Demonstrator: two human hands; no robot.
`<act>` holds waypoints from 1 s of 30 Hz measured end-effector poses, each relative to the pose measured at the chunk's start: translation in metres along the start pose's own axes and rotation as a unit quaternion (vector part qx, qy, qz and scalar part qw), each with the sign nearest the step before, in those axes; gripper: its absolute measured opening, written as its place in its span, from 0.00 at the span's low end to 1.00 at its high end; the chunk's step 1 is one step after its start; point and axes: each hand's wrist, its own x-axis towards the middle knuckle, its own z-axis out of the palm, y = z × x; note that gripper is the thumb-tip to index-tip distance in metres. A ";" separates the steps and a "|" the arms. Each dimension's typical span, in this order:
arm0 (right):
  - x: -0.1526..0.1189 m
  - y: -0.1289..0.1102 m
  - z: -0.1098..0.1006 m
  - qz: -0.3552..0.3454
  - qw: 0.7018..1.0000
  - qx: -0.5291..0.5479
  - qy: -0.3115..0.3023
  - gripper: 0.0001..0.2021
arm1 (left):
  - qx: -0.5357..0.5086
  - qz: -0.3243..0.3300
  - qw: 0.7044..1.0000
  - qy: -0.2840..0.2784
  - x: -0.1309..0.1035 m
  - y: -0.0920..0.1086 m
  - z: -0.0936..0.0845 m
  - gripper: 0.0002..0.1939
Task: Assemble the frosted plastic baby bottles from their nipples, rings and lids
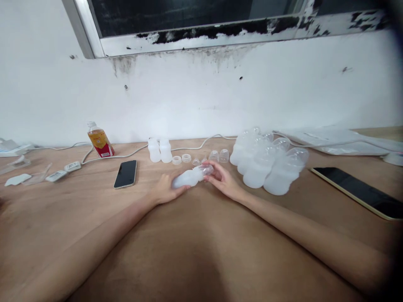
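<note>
1. Milky bottle (185,179), soft-shouldered and waisted, lies nearly level between the two hands, over the broad wooden table (195,251) with its smooth, pale brown grain; whether it touches the wood I cannot tell.
2. The white wall (195,96) behind is matte, pitted and stained beneath a window (189,16) whose frame has flaking, black-patched edges.
3. A flat, wrinkled plastic bag (327,144) lies by the wall on the right.
4. Near the right hand, a close group of frosted bottles (258,167) stands upright, rounded and topped with clear domes.
5. The left hand (165,187) wraps the bottle's wide body, thumb along the near side. The right hand (222,180) closes narrowly, fingers and thumb around the glassy domed cap (206,169) at the other end.
6. A glossy black tablet-like device (359,191) with a pale yellowish edge lies far right.
7. On the left stand a red-and-amber labelled drink bottle (100,141) and, nearer the middle, two open frosted bottles (160,151); a slim dark phone (125,174) lies between, closer in.
8. Smallest, beyond the hands: clear domed covers (218,156), translucent ribbed rings (181,159) and a little clear teat-like piece (196,161).
</note>
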 end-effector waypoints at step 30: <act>0.016 -0.075 -0.044 -0.044 0.841 -0.536 0.052 0.19 | -0.072 0.042 0.996 0.013 0.005 -0.003 0.017 0.17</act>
